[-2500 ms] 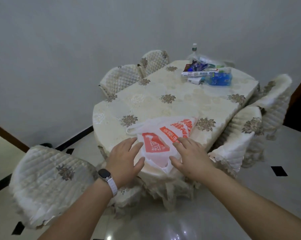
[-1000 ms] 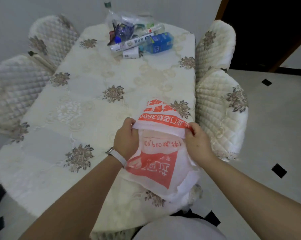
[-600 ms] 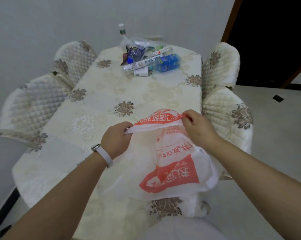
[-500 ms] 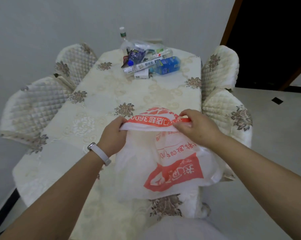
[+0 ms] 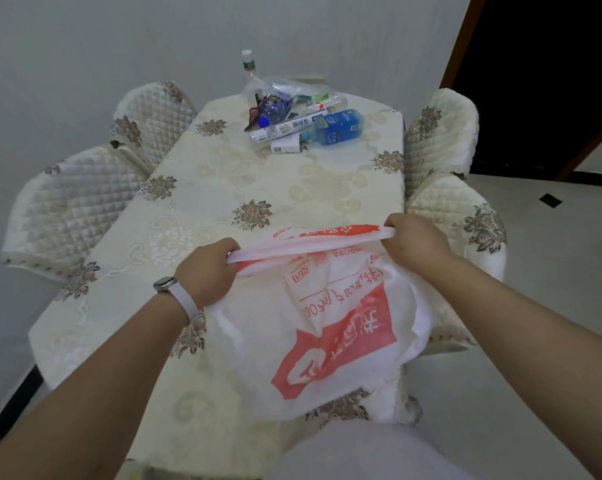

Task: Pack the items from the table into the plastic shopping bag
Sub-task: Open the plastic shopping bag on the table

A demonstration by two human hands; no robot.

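A white plastic shopping bag (image 5: 327, 327) with red print hangs over the near end of the table (image 5: 223, 188). My left hand (image 5: 207, 271) grips the left end of its rim and my right hand (image 5: 415, 242) grips the right end, so the rim is stretched taut between them. At the table's far end lies a pile of items: a blue bottle (image 5: 337, 128) on its side, a long white box (image 5: 287, 128), a small white box (image 5: 285, 146), a clear bag of bottles (image 5: 278, 98) and an upright clear bottle (image 5: 248, 69).
Quilted cream chairs stand on both sides: two on the left (image 5: 70, 209) (image 5: 154, 116), two on the right (image 5: 441, 133) (image 5: 465, 220). A dark doorway (image 5: 542, 81) opens at the back right. A pale chair back (image 5: 361, 452) sits just below the bag.
My hands lifted the bag off the table, turned it and pulled its rim apart; the rim is now wider and tighter than half a second ago. The view shifted round the table.
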